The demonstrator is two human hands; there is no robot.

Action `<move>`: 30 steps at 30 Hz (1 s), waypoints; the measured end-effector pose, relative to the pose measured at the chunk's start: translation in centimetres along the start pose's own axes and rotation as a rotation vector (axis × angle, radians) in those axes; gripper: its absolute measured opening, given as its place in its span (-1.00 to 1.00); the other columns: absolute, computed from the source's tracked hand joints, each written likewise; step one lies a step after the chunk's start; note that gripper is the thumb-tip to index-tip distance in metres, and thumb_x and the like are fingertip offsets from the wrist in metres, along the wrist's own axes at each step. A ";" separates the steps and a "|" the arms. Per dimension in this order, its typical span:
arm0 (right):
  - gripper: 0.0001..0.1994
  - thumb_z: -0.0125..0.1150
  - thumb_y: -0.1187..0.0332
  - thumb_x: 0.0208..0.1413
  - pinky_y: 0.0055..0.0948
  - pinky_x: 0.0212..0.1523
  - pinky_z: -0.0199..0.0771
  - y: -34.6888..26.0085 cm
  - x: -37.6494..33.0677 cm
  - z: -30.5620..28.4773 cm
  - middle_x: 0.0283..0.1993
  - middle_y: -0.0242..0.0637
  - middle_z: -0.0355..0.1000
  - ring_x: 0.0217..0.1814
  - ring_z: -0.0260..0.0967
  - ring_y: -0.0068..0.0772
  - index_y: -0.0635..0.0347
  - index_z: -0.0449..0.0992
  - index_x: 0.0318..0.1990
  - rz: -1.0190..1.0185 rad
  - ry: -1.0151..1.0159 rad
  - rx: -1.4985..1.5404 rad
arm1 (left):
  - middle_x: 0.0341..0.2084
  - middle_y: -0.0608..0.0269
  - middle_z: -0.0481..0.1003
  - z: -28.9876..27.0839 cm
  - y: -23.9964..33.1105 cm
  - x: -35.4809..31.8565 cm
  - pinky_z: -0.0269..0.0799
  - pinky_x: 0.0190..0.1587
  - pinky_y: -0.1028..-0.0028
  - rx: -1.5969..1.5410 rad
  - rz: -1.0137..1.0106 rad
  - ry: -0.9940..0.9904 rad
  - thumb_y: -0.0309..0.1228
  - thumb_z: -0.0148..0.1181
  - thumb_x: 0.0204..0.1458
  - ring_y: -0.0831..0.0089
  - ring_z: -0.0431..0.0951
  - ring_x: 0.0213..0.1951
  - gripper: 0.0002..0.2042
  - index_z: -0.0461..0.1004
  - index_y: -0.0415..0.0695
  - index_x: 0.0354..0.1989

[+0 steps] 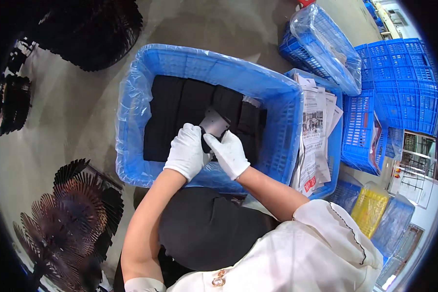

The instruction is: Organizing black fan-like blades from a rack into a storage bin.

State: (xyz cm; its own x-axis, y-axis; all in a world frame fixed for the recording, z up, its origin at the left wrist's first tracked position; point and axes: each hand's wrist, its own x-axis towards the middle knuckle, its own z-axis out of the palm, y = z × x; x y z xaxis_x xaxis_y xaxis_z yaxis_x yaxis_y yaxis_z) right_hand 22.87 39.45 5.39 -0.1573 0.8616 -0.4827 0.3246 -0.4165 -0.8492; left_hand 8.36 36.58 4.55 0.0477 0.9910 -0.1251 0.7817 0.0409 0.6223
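Both my hands wear white gloves and meet over a blue plastic crate (282, 141) lined with clear film. My left hand (185, 151) and my right hand (230, 155) are closed on a small flat dark-grey plate (216, 123) with a few small holes. Its lower end is hidden behind my fingers. Beneath it, black flat pieces (166, 114) lie packed in rows inside the crate. At their right end a bit of light-coloured material shows.
Right of the crate, newspapers (314, 126) lie in another blue crate. Beyond stand a film-covered crate (326, 46), stacked blue crates (399, 82) and a yellow crate (370, 209). Dark parts with fanned blades hang at lower left (68, 219) and upper left (90, 31).
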 end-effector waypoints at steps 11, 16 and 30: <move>-0.52 0.10 0.19 0.23 -0.40 -0.11 0.48 5.9 6.0 -7.8 0.06 -0.02 0.44 -0.12 0.45 -0.24 0.36 0.39 0.19 0.073 0.300 -0.102 | -0.23 -0.11 0.45 1.2 -0.9 0.7 0.50 -0.13 0.27 -0.319 -0.233 0.058 -0.23 0.40 -0.17 0.01 0.53 -0.27 -0.46 0.40 -0.38 -0.09; -0.43 0.12 0.20 0.13 -0.17 0.01 0.47 13.2 9.1 -10.5 0.18 0.10 0.36 0.05 0.42 0.07 0.34 0.31 0.24 0.233 0.664 -0.634 | -0.23 -0.11 0.46 1.3 -1.2 0.9 0.49 -0.12 0.28 -0.285 -0.292 0.057 -0.20 0.39 -0.15 0.02 0.53 -0.26 -0.45 0.41 -0.40 -0.09; -0.47 0.16 0.23 0.02 -0.10 -0.03 0.49 10.7 9.2 -7.5 0.10 0.05 0.38 0.03 0.43 0.11 0.27 0.33 0.15 0.326 0.704 -0.780 | -0.34 0.02 0.48 2.2 -1.8 1.3 0.44 -0.20 0.31 -0.192 -0.191 0.121 -0.19 0.37 -0.10 0.13 0.49 -0.34 -0.52 0.41 -0.31 -0.14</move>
State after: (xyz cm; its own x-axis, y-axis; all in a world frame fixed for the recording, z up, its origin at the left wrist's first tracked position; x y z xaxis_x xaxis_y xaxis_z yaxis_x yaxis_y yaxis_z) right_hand 31.90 45.12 -6.50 0.5296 0.8197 -0.2181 0.7932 -0.5697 -0.2152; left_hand 8.36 37.50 1.55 -0.1728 0.9705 -0.1680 0.6365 0.2402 0.7329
